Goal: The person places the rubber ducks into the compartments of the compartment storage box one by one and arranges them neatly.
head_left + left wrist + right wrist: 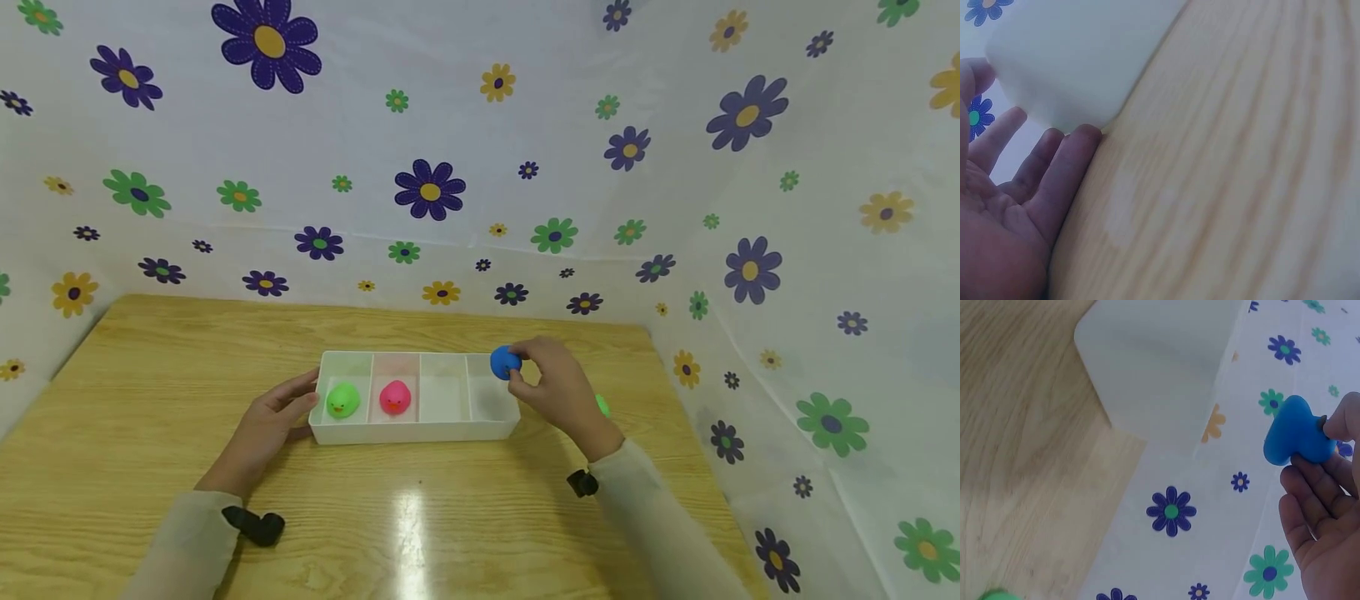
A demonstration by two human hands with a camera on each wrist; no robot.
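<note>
A white box (420,432) with several compartments in a row stands on the table. In its leftmost compartment sits a green rubber duck (342,400), and a pink rubber duck (395,397) is in the compartment beside it. My left hand (264,429) touches the box's left end with fairly straight fingertips (1085,134). Over the rightmost compartment, my right hand (558,387) pinches a blue rubber duck (505,362) between thumb and fingers. The right wrist view shows this blue duck (1297,434) held clear of the box wall (1154,381).
Another green object (602,406) lies on the table (480,517) to the right, mostly hidden behind my right hand. White cloth (450,125) with printed flowers rises behind the table and along its sides. Small black devices (258,527) are strapped to both wrists.
</note>
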